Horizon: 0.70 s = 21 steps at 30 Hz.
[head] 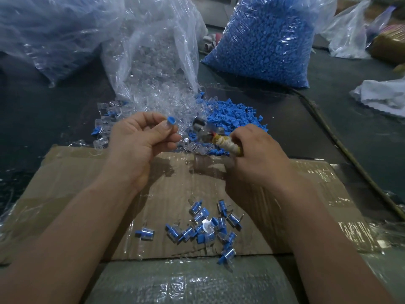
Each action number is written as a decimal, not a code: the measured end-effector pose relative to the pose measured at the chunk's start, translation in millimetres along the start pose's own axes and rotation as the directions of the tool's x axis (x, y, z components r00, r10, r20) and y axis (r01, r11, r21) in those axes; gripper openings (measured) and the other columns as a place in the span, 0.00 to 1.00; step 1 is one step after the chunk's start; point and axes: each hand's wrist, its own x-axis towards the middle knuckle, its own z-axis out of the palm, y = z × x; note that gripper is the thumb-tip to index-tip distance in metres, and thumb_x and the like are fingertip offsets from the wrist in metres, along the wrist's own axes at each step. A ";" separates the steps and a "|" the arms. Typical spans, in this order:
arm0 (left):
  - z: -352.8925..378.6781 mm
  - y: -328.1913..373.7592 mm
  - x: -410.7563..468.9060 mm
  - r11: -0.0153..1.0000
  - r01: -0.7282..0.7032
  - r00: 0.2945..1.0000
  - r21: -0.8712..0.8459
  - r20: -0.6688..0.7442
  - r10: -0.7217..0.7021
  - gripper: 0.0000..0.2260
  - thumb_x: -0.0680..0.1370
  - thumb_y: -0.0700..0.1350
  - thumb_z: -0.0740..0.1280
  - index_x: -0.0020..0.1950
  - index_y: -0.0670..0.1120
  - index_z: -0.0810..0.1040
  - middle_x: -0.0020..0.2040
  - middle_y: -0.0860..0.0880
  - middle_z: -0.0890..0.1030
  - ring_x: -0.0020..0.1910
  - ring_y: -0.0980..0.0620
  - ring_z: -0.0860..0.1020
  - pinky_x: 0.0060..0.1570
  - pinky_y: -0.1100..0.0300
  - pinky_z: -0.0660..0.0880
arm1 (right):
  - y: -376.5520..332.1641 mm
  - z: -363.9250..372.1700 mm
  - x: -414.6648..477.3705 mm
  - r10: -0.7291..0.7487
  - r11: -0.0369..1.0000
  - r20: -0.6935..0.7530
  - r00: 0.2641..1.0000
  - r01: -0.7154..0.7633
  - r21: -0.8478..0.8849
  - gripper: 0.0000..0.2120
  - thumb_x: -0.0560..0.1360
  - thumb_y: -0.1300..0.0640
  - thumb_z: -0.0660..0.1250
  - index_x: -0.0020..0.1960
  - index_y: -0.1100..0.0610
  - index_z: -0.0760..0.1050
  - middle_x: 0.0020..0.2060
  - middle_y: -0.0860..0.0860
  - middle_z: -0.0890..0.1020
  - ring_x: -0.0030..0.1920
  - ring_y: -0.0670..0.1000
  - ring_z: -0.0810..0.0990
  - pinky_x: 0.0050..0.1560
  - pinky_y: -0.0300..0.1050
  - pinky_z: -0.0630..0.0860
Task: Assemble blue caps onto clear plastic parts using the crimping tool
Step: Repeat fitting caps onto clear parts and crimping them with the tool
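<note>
Finished capped pieces (pixel 203 229) litter the cardboard (pixel 87 172) nearest the worker. Beyond, the left hand (pixel 140 139) pinches a blue-capped clear part (pixel 171 122), cap end up, just left of the crimping tool (pixel 219 139). The right hand (pixel 258 154) grips the tool, its head pointing toward the part. Loose caps (pixel 232 115) crowd the tabletop (pixel 328 106) between them, and stock bags (pixel 263 40) stand behind.

A blue cap (pixel 171 120) tops a clear plastic part (pixel 164 126) pinched in my left hand (pixel 140 139), at 10 o'clock from the crimping tool (pixel 219 139), whose cord-wrapped handle my right hand (pixel 256 154) grips. Loose blue caps (pixel 230 115) heap at its 12 o'clock; capped pieces (pixel 208 227) lie scattered at 6 o'clock.
</note>
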 end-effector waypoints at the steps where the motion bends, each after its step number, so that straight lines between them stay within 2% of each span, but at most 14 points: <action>1: 0.4 -0.5 -0.1 1.000 -0.002 1.000 0.004 0.003 0.002 0.03 0.68 0.36 0.66 0.39 0.42 0.74 0.28 0.51 0.81 0.29 0.57 0.80 0.28 0.68 0.75 | 0.1 -0.6 -0.1 0.001 1.000 -0.034 0.999 0.000 0.030 0.08 0.73 0.59 0.64 0.45 0.51 0.64 0.42 0.48 0.66 0.42 0.49 0.64 0.38 0.43 0.57; 3: 1.2 -1.3 -0.9 1.000 -0.010 1.000 0.012 0.009 0.010 0.03 0.68 0.36 0.66 0.39 0.42 0.74 0.28 0.51 0.81 0.29 0.56 0.80 0.28 0.68 0.75 | -2.1 -1.1 -0.7 0.003 0.995 -0.080 0.997 0.005 0.104 0.09 0.73 0.57 0.64 0.46 0.52 0.64 0.41 0.47 0.66 0.40 0.48 0.64 0.36 0.43 0.54; 6: 3.4 -1.5 -3.3 0.999 -0.035 0.999 0.030 0.010 0.035 0.03 0.68 0.36 0.66 0.39 0.42 0.74 0.29 0.51 0.81 0.29 0.56 0.80 0.30 0.67 0.75 | -7.9 -1.1 -2.9 -0.015 0.983 -0.090 0.996 0.031 0.183 0.09 0.74 0.54 0.64 0.45 0.50 0.63 0.36 0.44 0.68 0.35 0.44 0.66 0.32 0.41 0.58; 12: 7.4 -0.3 -6.5 0.995 -0.072 0.997 0.071 -0.010 0.073 0.05 0.72 0.32 0.64 0.40 0.42 0.74 0.29 0.51 0.80 0.29 0.56 0.79 0.32 0.66 0.78 | -17.1 1.9 -7.0 -0.075 0.972 -0.064 0.995 0.088 0.220 0.09 0.74 0.54 0.64 0.47 0.50 0.63 0.37 0.44 0.67 0.36 0.42 0.65 0.33 0.34 0.58; 16: 6.8 -0.4 -7.0 0.989 -0.097 0.995 0.111 -0.003 0.098 0.06 0.73 0.32 0.63 0.41 0.42 0.74 0.30 0.51 0.81 0.30 0.56 0.79 0.31 0.67 0.76 | -18.9 3.7 -7.2 -0.080 0.971 -0.043 0.996 0.088 0.224 0.09 0.74 0.53 0.63 0.47 0.50 0.63 0.38 0.42 0.66 0.38 0.40 0.65 0.34 0.33 0.58; 19: 7.0 0.4 -8.6 0.987 -0.114 0.993 0.117 0.023 0.112 0.03 0.69 0.36 0.66 0.40 0.43 0.75 0.30 0.51 0.81 0.30 0.56 0.79 0.31 0.67 0.76 | -19.4 4.2 -8.0 -0.086 0.972 -0.033 0.996 0.091 0.218 0.09 0.75 0.51 0.63 0.48 0.50 0.62 0.38 0.41 0.66 0.38 0.40 0.65 0.35 0.33 0.58; 21: 7.6 1.0 -9.9 0.986 -0.123 0.992 0.115 0.029 0.120 0.05 0.65 0.41 0.66 0.40 0.43 0.75 0.30 0.51 0.81 0.30 0.56 0.79 0.31 0.67 0.76 | -19.9 4.5 -8.7 -0.085 0.973 -0.019 0.996 0.087 0.216 0.09 0.75 0.51 0.63 0.48 0.50 0.63 0.38 0.41 0.67 0.38 0.40 0.66 0.34 0.34 0.58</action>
